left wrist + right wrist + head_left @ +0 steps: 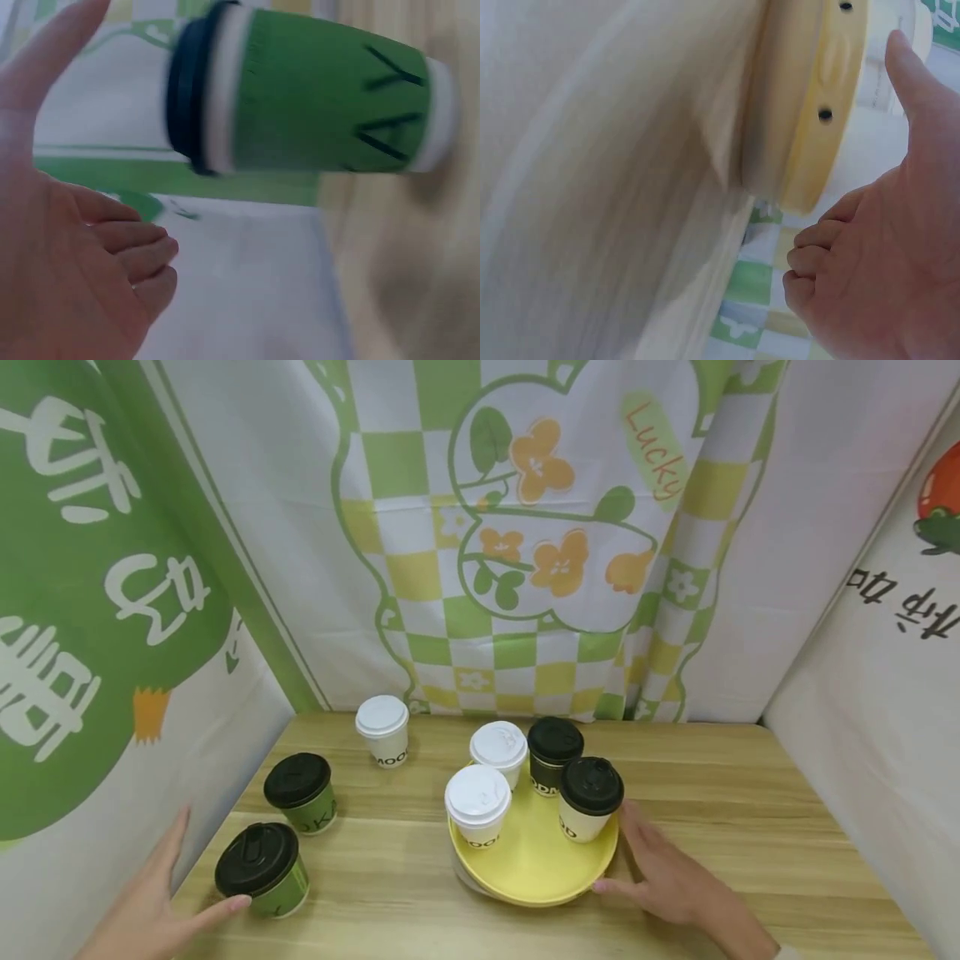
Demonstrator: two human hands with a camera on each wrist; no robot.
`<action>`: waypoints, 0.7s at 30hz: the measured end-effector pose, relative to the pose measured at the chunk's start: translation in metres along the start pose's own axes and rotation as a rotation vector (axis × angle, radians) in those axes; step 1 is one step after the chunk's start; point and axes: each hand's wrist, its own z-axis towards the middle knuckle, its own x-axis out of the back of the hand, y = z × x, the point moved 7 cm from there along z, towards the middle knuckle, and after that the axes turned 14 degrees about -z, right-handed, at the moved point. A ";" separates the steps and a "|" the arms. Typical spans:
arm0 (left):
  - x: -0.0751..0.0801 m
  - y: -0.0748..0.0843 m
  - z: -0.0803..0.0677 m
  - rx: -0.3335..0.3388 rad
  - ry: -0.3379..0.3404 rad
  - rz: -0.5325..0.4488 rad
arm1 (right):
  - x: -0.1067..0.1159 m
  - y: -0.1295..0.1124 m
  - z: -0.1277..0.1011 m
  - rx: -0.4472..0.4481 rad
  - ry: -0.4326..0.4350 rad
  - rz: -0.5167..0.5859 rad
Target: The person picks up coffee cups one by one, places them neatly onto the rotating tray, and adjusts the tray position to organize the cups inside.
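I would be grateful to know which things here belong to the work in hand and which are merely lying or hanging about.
Probably in the work:
yellow tray, beside the right hand
four cups on it
front green cup, beside the left hand
rear green cup
lone white cup

Probably just surroundings:
patterned curtain
green wall hanging
table

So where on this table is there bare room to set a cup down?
The tabletop is bare between the nearer green cup and the yellow tray, and right of the right grip, up to the side curtain. The tray's front middle is bare too. Crowding: its back and sides, where four cups stand.
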 end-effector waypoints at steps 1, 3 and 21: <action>-0.003 -0.009 0.001 0.027 -0.010 0.005 | 0.002 0.002 -0.001 0.000 0.001 0.003; -0.011 -0.025 0.004 0.072 -0.042 0.000 | 0.005 0.006 0.001 0.006 0.012 0.011; -0.056 -0.037 0.020 0.077 -0.007 -0.302 | -0.006 0.020 0.025 0.106 0.041 0.110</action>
